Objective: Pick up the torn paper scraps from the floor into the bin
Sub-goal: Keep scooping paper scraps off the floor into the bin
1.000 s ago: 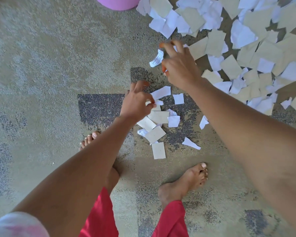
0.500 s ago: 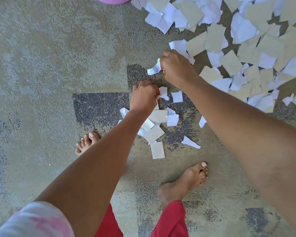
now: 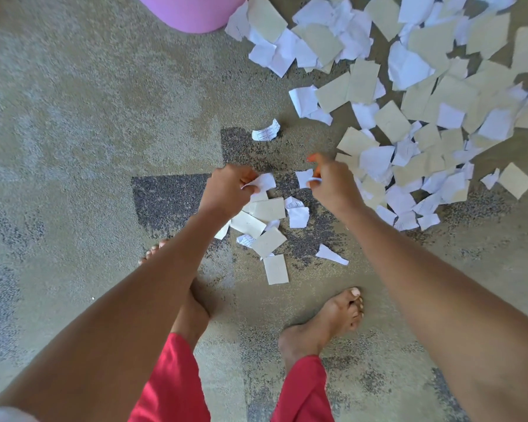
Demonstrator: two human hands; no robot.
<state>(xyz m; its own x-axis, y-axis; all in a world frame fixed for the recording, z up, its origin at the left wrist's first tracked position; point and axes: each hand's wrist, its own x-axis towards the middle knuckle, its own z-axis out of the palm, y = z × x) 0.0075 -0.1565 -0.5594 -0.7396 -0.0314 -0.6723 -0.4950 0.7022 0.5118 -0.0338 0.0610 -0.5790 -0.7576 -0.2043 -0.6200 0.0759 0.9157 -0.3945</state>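
Currently: L hand [image 3: 226, 190], arm extended downward, grip pinched shut on white scrap [image 3: 264, 181]. R hand [image 3: 333, 185], arm extended, grip closed on small white scrap [image 3: 304, 177]. Small scrap pile [image 3: 267, 226] on carpet floor [image 3: 73, 132] btwn hands and feet; large scrap spread [image 3: 409, 102] upper right. Pink bin [image 3: 192, 10] at top edge.

Head view, steeply down, close over carpet [image 3: 73, 117].
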